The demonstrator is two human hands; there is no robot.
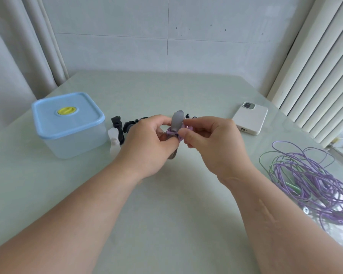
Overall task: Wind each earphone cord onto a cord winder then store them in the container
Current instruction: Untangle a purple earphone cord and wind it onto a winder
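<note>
Above the middle of the table my left hand (150, 144) grips a grey cord winder (177, 119) with purple earphone cord (171, 132) wound on it. My right hand (208, 141) pinches the purple cord at the winder's right side. A metal plug tip pokes out toward my left thumb. A tangle of purple and green earphone cords (313, 178) lies at the right. The container (71, 125), clear with a blue lid and yellow valve, stands closed at the left.
Several black cord winders (127, 124) and a white one (113, 139) lie between the container and my hands. A white phone (249, 118) lies face down at the back right. Curtains hang at left, blinds at right.
</note>
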